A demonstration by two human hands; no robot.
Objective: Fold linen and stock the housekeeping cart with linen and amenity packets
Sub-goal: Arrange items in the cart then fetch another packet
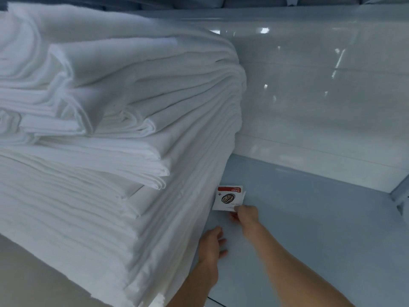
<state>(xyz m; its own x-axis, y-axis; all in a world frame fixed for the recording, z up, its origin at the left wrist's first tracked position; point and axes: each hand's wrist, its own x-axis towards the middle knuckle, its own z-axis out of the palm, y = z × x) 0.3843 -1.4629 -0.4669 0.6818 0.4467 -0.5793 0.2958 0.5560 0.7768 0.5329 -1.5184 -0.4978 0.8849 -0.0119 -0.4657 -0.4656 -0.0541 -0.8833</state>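
Pinching hand: right hand (pixel 244 213) holds the amenity packet (pixel 229 198) by its near bottom edge, fingers (pixel 235 217) under it and thumb on top.
Packet place: just beside the right side of the tall stack of folded white linen (pixel 106 138), above the pale blue shelf (pixel 309 218).
Packet pose: printed face up toward the camera, red band at the far end, long axis running away from the person.
Left hand (pixel 211 244): fingers relaxed and slightly spread, resting against the linen's lower edge, holding nothing.
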